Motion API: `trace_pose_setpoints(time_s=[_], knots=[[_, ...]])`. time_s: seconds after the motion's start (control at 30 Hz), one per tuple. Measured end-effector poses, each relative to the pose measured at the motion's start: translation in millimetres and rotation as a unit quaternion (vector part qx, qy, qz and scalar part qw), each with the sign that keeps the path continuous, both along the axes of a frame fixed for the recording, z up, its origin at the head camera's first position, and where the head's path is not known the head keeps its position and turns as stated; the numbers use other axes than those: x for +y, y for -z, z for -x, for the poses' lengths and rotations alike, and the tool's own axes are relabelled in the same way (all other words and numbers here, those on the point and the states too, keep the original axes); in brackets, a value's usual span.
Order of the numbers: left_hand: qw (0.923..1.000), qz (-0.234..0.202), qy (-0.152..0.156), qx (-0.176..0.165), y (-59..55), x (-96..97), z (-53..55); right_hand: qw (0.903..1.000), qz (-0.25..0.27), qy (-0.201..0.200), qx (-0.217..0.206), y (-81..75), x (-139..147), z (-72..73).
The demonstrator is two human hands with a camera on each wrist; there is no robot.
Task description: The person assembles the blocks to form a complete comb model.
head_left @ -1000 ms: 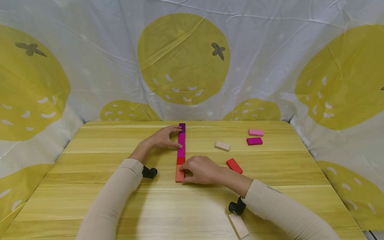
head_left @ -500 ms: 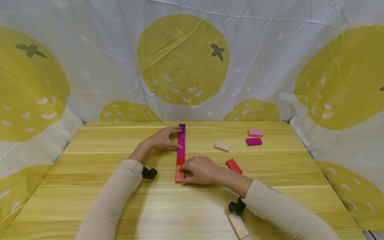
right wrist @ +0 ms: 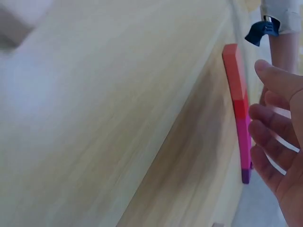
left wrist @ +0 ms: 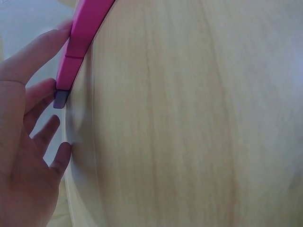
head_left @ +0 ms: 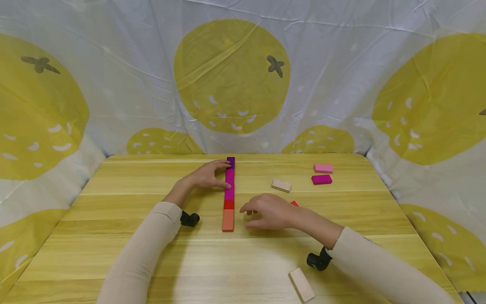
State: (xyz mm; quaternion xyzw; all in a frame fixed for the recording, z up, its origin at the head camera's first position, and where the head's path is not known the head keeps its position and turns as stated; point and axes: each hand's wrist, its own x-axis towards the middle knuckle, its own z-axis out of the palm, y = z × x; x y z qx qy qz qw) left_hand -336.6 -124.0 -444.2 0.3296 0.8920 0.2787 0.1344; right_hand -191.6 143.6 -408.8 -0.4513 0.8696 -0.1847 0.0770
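A straight row of wooden blocks runs away from me on the table: a coral block (head_left: 228,221) nearest, then red (head_left: 229,204), magenta (head_left: 229,177) and a dark purple block (head_left: 230,160) at the far end. Beside the row, my left hand (head_left: 205,174) touches its left side, with the thumb on magenta and a fingertip by the purple end. Those fingers look relaxed in the left wrist view. My right hand (head_left: 270,212) hovers just right of the coral block, apart from it, fingers loosely bent and holding nothing. Behind it, a red block (head_left: 294,203) is mostly hidden.
Loose on the right side lie a pink block (head_left: 323,169), a magenta block (head_left: 321,180) and a plain wood block (head_left: 281,185). Another plain block (head_left: 301,285) lies near the front. A patterned cloth (head_left: 243,84) hangs behind the table (head_left: 114,236).
My right hand has let go of the coral block and moved off to the right, now covering most of the loose red block. The left hand and the row stay in place.
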Motion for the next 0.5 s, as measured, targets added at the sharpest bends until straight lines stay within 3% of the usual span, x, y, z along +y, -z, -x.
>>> trace_pose_setpoints(time_s=[0.5], knots=[[0.9999,-0.007,-0.001,-0.009,-0.6,-1.0,-1.4,0.9988,0.026,-0.004,-0.042,-2.3,56,-27.8]])
